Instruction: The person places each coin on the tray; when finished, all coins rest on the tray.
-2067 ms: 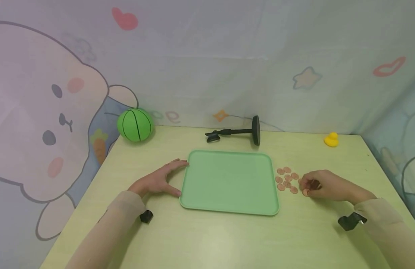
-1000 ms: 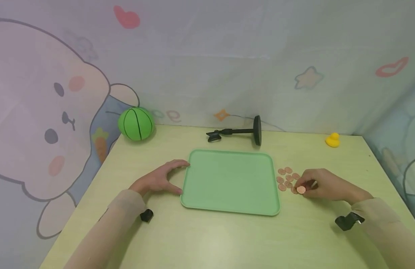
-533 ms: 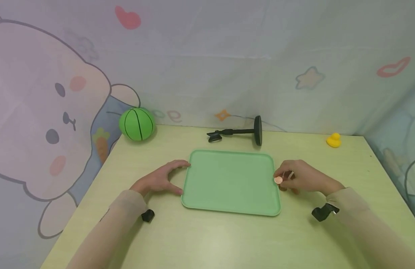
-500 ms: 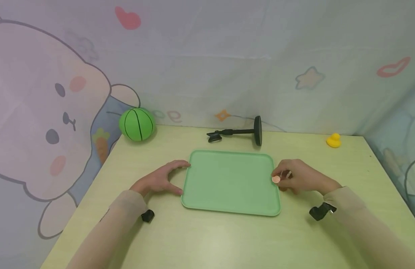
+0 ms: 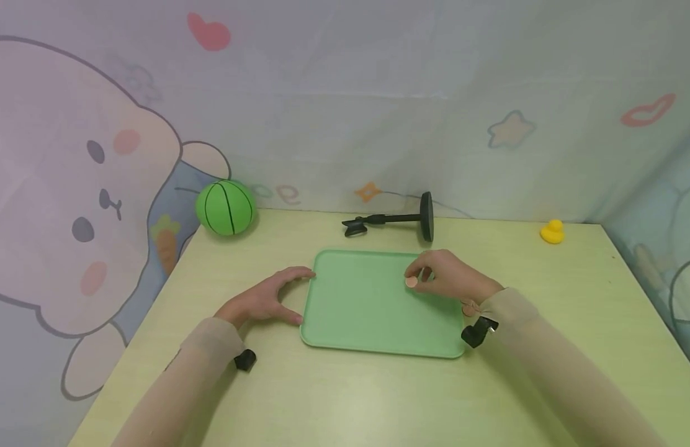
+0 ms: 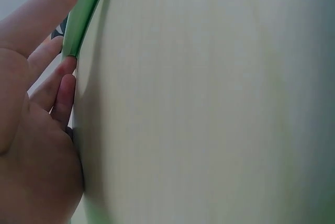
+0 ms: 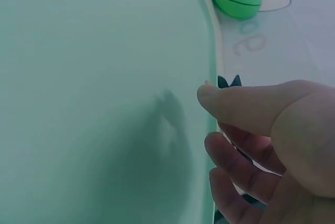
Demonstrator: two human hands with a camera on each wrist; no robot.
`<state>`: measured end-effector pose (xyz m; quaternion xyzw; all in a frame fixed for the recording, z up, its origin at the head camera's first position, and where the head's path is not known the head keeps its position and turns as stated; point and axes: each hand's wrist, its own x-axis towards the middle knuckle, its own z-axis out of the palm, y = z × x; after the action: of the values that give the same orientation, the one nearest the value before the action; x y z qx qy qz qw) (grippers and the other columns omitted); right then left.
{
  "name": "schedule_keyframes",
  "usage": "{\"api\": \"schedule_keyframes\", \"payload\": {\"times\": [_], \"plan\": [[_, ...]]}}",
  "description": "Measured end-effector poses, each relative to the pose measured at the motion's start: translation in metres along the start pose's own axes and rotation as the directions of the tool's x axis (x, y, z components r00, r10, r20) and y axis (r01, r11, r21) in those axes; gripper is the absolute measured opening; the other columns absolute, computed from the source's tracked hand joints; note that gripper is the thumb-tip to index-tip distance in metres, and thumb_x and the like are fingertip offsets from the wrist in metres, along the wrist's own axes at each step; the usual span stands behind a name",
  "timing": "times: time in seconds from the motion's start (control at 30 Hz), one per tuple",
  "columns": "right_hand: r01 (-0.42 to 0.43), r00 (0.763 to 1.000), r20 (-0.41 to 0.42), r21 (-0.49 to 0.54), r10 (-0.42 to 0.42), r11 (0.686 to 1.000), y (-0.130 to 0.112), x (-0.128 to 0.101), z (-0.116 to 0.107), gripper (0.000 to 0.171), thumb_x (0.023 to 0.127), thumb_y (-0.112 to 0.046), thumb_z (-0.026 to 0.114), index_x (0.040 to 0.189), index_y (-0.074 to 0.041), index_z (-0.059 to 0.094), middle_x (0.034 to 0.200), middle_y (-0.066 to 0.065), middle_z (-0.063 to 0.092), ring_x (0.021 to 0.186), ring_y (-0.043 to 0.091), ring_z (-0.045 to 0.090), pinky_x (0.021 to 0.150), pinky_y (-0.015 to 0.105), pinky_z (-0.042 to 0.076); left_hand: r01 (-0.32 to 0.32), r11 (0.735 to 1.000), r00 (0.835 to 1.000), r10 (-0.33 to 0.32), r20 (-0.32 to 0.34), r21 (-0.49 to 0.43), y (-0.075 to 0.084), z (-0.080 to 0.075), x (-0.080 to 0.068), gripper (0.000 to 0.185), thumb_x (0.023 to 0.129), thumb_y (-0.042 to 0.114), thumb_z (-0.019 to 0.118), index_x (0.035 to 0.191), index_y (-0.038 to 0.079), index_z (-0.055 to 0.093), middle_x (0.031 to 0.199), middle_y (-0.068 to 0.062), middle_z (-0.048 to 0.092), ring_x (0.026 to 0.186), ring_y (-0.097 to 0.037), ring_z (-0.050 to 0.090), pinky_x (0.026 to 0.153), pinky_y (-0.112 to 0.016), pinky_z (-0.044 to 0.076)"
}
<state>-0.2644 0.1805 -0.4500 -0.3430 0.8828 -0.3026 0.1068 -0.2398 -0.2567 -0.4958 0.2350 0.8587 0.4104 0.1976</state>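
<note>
Since the earlier frames, the right hand [image 5: 448,279] has left the coins on the bench and crossed over the green tray [image 5: 367,316], carrying one copper coin [image 5: 411,282] pinched between thumb and fingertips. It now hovers above the tray's upper right part, at about 2 o'clock from the tray's middle. In the right wrist view the coin itself is hidden; only the thumb and curled fingers [image 7: 246,103] show above the tray surface [image 7: 94,98].

The left hand [image 5: 264,299] has not shifted: it lies relaxed on the bench [image 5: 345,397] at the tray's 9 o'clock edge, forefinger and thumb touching the rim. Close up, the left wrist view shows its fingers [image 6: 55,96] against that rim [image 6: 78,25], the rest a blur of pale bench top.

Nearly all the loose coins at the tray's 3 o'clock are covered by the right sleeve; one [image 5: 469,307] peeps out beside the wrist.

Farther off, a black stand [image 5: 398,218] lies on its side at 12 o'clock, a green ball [image 5: 224,207] at 10 o'clock, a yellow duck [image 5: 551,231] at 2 o'clock.
</note>
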Motion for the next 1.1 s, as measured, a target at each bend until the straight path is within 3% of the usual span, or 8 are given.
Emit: {"api": "schedule_keyframes", "payload": {"times": [0.4, 0.83, 1.1], "plan": [[0.08, 0.996, -0.033, -0.043, -0.081, 0.996, -0.021, 0.046, 0.023, 0.014, 0.097, -0.008, 0.073, 0.109, -0.002, 0.08, 0.103, 0.007, 0.077, 0.091, 0.023, 0.072, 0.084, 0.04, 0.061, -0.029, 0.999, 1.0, 0.03, -0.003, 0.012, -0.003, 0.0, -0.002, 0.098, 0.074, 0.029, 0.098, 0.157, 0.022, 0.046, 0.166, -0.005, 0.036, 0.156, -0.034, 0.027, 0.127, -0.061, 0.018], [-0.046, 0.997, -0.061, -0.038, 0.044, 0.998, -0.033, 0.072, 0.04, 0.015, 0.096, -0.011, 0.076, 0.108, -0.004, 0.08, 0.101, 0.006, 0.078, 0.093, 0.022, 0.072, 0.086, 0.038, 0.06, -0.017, 1.0, 1.0, 0.017, -0.005, 0.015, -0.005, 0.002, -0.002, 0.099, 0.074, 0.028, 0.098, 0.157, 0.024, 0.046, 0.168, -0.003, 0.035, 0.157, -0.031, 0.025, 0.129, -0.058, 0.016], [-0.063, 0.995, -0.081, -0.023, 0.061, 0.998, -0.039, 0.079, 0.044, 0.017, 0.096, -0.01, 0.076, 0.109, -0.002, 0.08, 0.103, 0.007, 0.079, 0.096, 0.022, 0.072, 0.089, 0.039, 0.06, -0.018, 1.0, 1.0, 0.018, -0.008, 0.023, -0.005, 0.001, 0.0, 0.098, 0.074, 0.029, 0.098, 0.157, 0.026, 0.046, 0.167, -0.002, 0.035, 0.158, -0.03, 0.025, 0.129, -0.058, 0.015]]}}
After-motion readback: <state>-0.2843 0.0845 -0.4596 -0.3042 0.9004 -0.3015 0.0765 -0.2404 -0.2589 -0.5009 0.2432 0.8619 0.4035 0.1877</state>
